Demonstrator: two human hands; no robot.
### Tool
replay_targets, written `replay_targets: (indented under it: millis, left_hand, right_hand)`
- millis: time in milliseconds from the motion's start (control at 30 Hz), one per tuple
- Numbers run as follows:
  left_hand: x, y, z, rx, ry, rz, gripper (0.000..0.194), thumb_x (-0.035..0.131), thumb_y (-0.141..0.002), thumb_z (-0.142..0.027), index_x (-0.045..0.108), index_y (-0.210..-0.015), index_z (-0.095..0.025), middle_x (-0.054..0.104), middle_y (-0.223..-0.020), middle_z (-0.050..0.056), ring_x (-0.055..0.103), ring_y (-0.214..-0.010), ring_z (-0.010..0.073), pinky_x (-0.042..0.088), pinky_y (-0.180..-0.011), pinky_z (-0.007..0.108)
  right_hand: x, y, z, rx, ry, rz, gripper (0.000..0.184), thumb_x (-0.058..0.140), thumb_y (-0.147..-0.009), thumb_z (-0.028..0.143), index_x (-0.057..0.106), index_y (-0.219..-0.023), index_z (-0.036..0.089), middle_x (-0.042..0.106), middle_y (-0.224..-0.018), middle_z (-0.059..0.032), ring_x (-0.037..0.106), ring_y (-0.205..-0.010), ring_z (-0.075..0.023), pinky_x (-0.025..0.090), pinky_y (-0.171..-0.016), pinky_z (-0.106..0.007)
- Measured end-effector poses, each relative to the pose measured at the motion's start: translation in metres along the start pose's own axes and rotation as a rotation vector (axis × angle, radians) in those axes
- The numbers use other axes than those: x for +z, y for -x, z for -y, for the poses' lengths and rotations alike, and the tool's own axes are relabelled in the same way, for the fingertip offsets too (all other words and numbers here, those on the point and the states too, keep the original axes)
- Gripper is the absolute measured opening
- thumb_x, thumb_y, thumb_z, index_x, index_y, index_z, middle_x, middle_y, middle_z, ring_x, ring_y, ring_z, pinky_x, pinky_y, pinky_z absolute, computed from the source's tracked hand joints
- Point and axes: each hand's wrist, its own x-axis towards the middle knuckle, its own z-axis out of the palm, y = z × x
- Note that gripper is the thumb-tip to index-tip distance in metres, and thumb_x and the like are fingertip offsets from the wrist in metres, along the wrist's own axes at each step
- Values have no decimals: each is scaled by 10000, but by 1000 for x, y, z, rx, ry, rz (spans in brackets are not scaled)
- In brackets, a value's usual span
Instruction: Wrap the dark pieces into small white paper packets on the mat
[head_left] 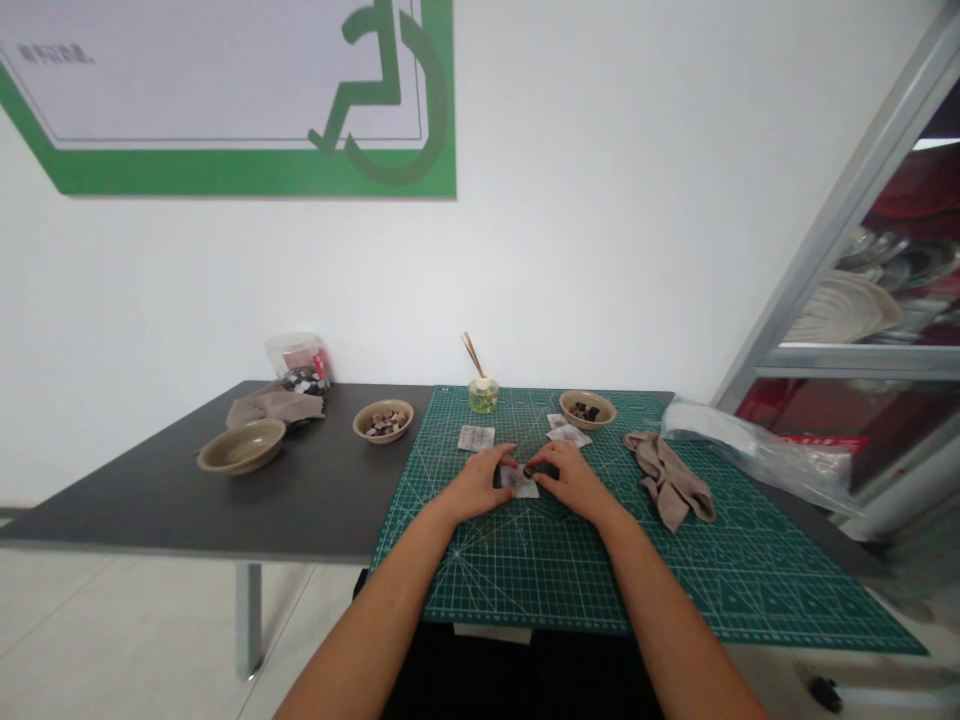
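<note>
On the green cutting mat [540,570] lies a small grey square sheet [525,487] between my two hands. My left hand [480,485] rests at its left edge, thumb and forefinger curved apart, with nothing visible held between them. Over the sheet's upper right part, my right hand [571,480] pinches a small dark piece [529,472], partly covered by the fingertips. Behind my left hand is another grey square [476,438]. More grey sheets [568,432] lie beyond my right hand, beside a beige bowl [609,412] holding dark pieces.
Left on the dark table [315,510] are a bowl of mixed pieces [383,422], a shallow bowl [241,447], a brown cloth [274,406] and a clear tub [298,360]. A reed diffuser [484,396] stands behind. At right lie another cloth [667,478] and a plastic bag [757,450].
</note>
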Motion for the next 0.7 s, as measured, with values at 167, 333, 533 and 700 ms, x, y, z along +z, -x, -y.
replay_targets:
  millis: [167, 333, 533, 700]
  left_hand:
    - [-1, 0, -2, -17, 10, -2, 675, 654, -650, -141, 403, -1275, -189, 598, -1137, 74, 516, -1086, 241, 332, -993, 409]
    - [-2, 1, -5, -23, 10, -4, 674, 649, -652, -136, 402, -1277, -185, 597, -1141, 77, 514, -1089, 240, 329, -998, 404]
    - [-1, 1, -2, -14, -7, -6, 671, 648, -654, -151, 399, -1277, -168, 594, -1135, 79, 515, -1082, 240, 346, -983, 394]
    - [-1, 1, -2, -11, -10, 0, 668, 643, -659, -147, 393, -1278, -160, 591, -1138, 83, 515, -1082, 233, 336, -990, 388]
  right_hand:
    - [-4, 5, 5, -58, -64, 66, 114, 605, -744, 196, 663, -840, 212, 575, -915, -54, 493, -926, -213, 372, -871, -397]
    - [-2, 5, 3, -17, -15, 12, 119, 606, -773, 263, 663, -858, 203, 582, -895, -64, 490, -926, -223, 370, -867, -403]
    - [-2, 3, 15, -56, -97, 77, 59, 614, -763, 222, 644, -812, 207, 592, -893, -45, 504, -909, -205, 384, -844, -370]
    - [-5, 4, 19, 22, -183, 143, 83, 575, -773, 187, 626, -836, 203, 605, -778, -16, 541, -756, -167, 420, -693, -293]
